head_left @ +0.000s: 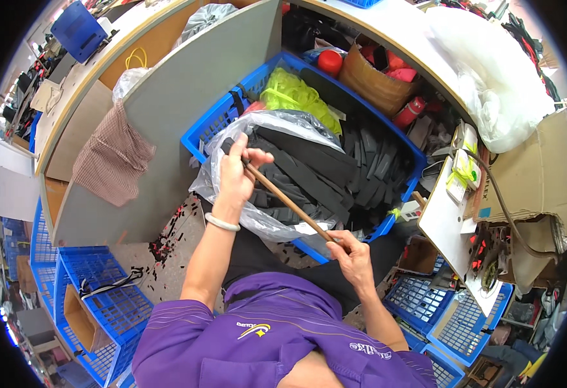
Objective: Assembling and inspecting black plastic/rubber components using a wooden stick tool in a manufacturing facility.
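A clear plastic bag [277, 123] of black strips lies under the left grip [237, 173]; small yellow-green labelled packets [466, 169] sit well right.

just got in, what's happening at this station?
A person in a purple shirt sits over a blue crate packed with black strips, partly covered by a clear plastic bag. Both hands hold one thin brown stick: the left hand has a grip on its upper end, together with a black strip, and the right hand pinches the lower end. A yellow-green bundle lies at the crate's far end.
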